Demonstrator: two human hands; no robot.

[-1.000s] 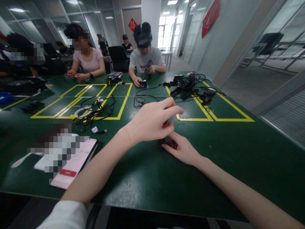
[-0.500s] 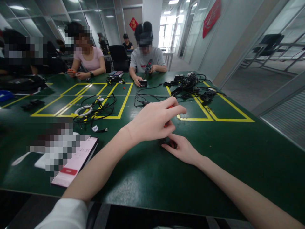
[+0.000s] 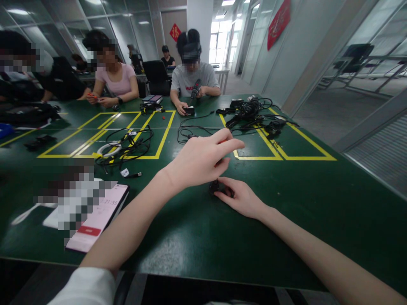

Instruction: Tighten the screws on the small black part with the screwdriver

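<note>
Hands (image 3: 205,159), black part (image 3: 214,187), well inside table edge (image 3: 203,278)

White sleeve (image 3: 87,288) on left arm (image 3: 136,216); right forearm (image 3: 299,235) bare; hands (image 3: 202,159) bare

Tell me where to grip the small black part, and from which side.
Likely its right side, coming from the right: the small black part sits low beneath the left hand, which crowds its top; the right hand pinches there.
</note>
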